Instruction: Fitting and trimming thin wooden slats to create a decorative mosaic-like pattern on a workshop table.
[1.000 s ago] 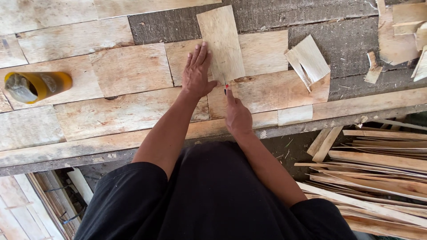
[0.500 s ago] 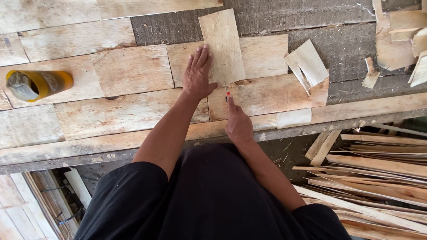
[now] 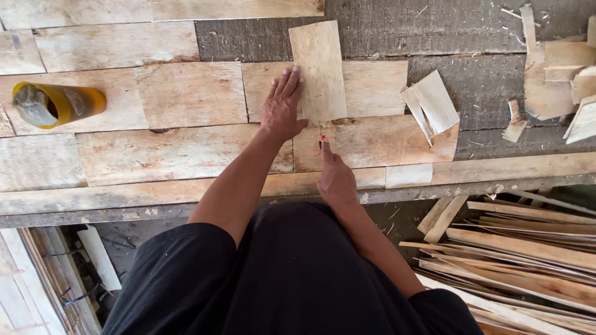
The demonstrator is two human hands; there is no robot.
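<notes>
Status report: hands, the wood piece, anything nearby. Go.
Left hand flat on upright veneer sheet, pinning it. Right hand holds small red-tipped blade at sheet's lower edge. Yellow can lies on its side far left, loose scraps right, both apart from the hands.

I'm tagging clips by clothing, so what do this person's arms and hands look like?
Both forearms are bare, with short black sleeves ending above the elbows. The left hand and right hand wear no gloves, rings or watch that I can see.
</notes>
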